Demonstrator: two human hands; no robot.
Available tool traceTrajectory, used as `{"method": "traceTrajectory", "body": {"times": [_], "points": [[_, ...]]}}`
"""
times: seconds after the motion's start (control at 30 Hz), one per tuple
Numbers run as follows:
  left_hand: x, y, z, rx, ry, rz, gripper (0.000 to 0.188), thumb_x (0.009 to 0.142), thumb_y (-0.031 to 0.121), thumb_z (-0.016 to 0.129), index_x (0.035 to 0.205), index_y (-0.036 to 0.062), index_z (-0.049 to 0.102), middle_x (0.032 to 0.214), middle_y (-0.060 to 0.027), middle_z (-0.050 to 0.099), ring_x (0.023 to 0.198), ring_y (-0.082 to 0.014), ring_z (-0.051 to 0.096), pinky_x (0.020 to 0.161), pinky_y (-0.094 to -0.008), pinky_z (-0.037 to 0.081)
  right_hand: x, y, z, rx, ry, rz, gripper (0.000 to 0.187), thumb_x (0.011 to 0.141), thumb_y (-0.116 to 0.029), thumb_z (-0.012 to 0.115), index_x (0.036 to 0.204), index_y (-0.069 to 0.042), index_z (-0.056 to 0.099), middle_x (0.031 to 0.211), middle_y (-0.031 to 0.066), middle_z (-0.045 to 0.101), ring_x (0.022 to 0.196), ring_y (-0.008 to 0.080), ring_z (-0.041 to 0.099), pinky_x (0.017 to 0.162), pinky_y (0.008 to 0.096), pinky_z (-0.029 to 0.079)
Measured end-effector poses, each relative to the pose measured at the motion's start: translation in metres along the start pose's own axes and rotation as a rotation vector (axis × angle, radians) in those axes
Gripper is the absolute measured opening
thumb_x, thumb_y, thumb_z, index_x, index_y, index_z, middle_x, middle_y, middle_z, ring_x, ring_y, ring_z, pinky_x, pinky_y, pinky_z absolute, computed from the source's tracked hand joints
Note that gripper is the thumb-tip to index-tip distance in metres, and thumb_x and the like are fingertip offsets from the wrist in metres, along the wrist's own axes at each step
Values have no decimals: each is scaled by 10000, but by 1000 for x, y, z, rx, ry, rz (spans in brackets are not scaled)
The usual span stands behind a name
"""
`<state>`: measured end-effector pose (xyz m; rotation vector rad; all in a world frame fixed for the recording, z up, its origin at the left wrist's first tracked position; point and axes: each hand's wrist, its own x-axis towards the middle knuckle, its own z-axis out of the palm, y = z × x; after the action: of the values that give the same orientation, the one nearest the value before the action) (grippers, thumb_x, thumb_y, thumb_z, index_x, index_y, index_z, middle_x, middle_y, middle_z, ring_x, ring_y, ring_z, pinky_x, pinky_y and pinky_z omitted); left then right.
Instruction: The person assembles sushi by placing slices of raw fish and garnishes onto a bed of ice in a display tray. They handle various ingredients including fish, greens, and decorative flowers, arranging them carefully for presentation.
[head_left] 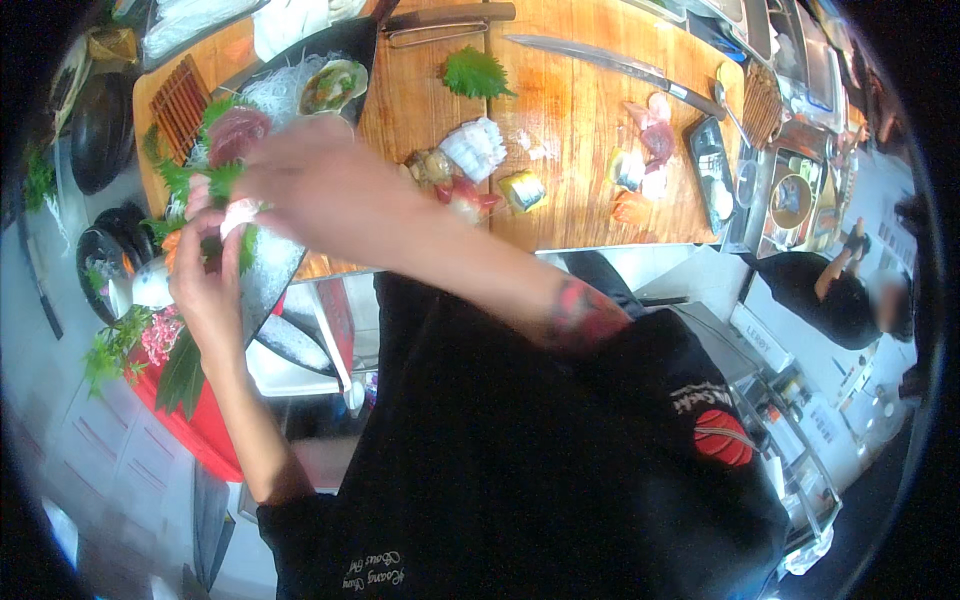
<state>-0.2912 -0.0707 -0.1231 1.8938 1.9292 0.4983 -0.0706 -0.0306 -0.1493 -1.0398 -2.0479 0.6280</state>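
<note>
My left hand [207, 285] is at the near side of a long dark platter [352, 38], its fingers and thumb closed on a pale pinkish-white slice of fish [238, 216]. From the right, my right hand [305, 185] reaches across the platter. Its fingertips are close to the same slice, but motion blur and the back of the hand hide whether they grip it. Dark red fish slices [238, 135], shredded white radish [275, 95], a filled shell [336, 86] and green leaves [172, 180] lie on the platter. Crushed ice [272, 270] shows at its near end.
On the wooden board [575, 130] are a long knife [610, 62], a green shiso leaf [476, 73], scored white seafood [474, 148] and several fish pieces [655, 140]. Pink flowers [162, 335] stand by my left wrist. Another person [830, 290] is at the far right.
</note>
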Motion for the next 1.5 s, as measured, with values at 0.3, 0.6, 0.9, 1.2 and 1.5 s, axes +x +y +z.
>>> {"method": "traceTrajectory", "body": {"times": [0.3, 0.6, 0.9, 1.2, 1.5], "points": [[8, 14, -15, -55, -142, -52, 272, 890, 9, 780, 1136, 24, 664, 1078, -92, 715, 984, -166, 681, 811, -297, 547, -166, 46, -136, -208, -105, 752, 464, 885, -218, 815, 1238, 14, 625, 1052, 194, 664, 986, 325, 691, 857, 411, 560], [-3, 21, -40, -172, -165, -64, 433, 846, -40, 796, 1242, 38, 640, 1204, -76, 663, 1122, -166, 644, 844, -297, 592, -123, 61, -94, -355, -137, 766, 514, 830, -302, 836, 1228, -40, 641, 1125, 147, 653, 1129, 371, 609, 986, 449, 480], [-69, 19, -60, -346, 7, 133, 389, 815, 33, 812, 1182, 69, 688, 1195, -112, 696, 1072, -246, 676, 844, -342, 554, -120, 50, -58, -124, 85, 883, 417, 816, -112, 792, 1204, -43, 656, 950, 159, 736, 867, 304, 722, 800, 426, 580], [-43, 46, 8, -633, -148, 393, 618, 872, 84, 757, 1433, 91, 499, 1337, -174, 588, 1294, -369, 552, 1112, -471, 442, -70, -42, -52, 92, -20, 578, 228, 833, 84, 703, 1037, -14, 686, 1012, 94, 658, 923, 204, 674, 756, 295, 541], [-47, -27, -90, -479, -175, 269, 409, 921, 77, 714, 1307, 34, 584, 1184, -183, 685, 1048, -329, 703, 898, -413, 555, 11, -114, 24, 390, -133, 238, 299, 816, 7, 779, 1100, -23, 691, 1073, 100, 676, 1003, 265, 674, 888, 355, 548]]}}
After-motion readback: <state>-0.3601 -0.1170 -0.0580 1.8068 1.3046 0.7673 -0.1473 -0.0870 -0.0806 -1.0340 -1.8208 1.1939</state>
